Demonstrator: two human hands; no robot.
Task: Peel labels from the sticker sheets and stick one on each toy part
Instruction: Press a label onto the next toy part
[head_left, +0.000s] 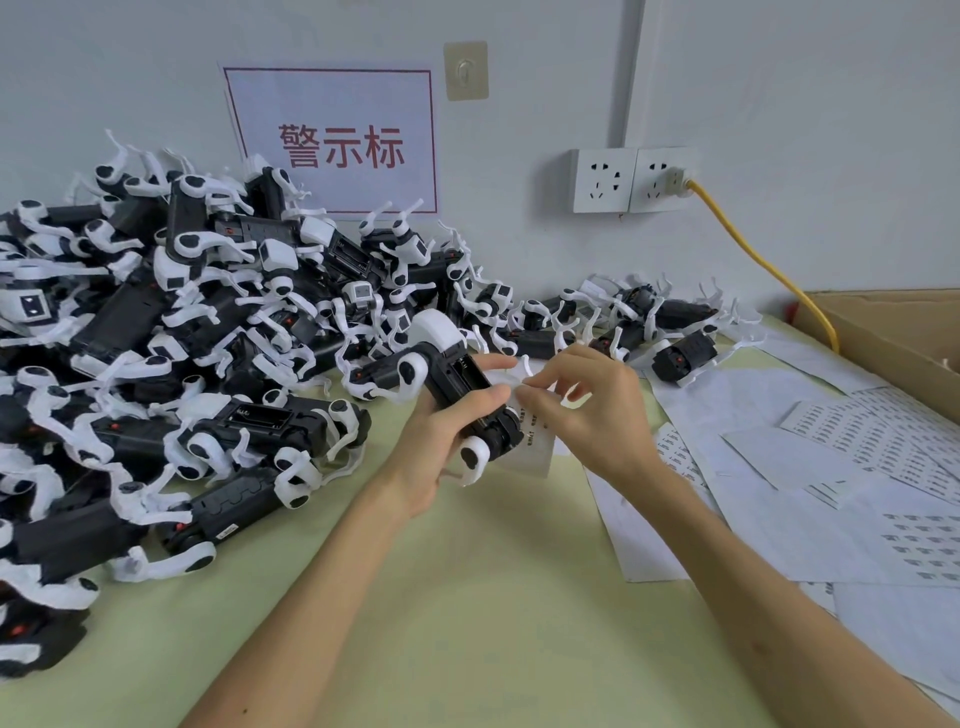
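Fingers (540, 399) of right hand (592, 415) pinching a small pale label (503, 382), blurred, right against toy part (457, 387). Left hand (441, 436) curling round that part, holding it above table (467, 597). Sticker sheets (857, 447) lying to the right, pile of toy parts (182, 322) sitting left.

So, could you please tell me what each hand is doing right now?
Left hand: grips a toy part.
Right hand: pinches a small sticker sheet.
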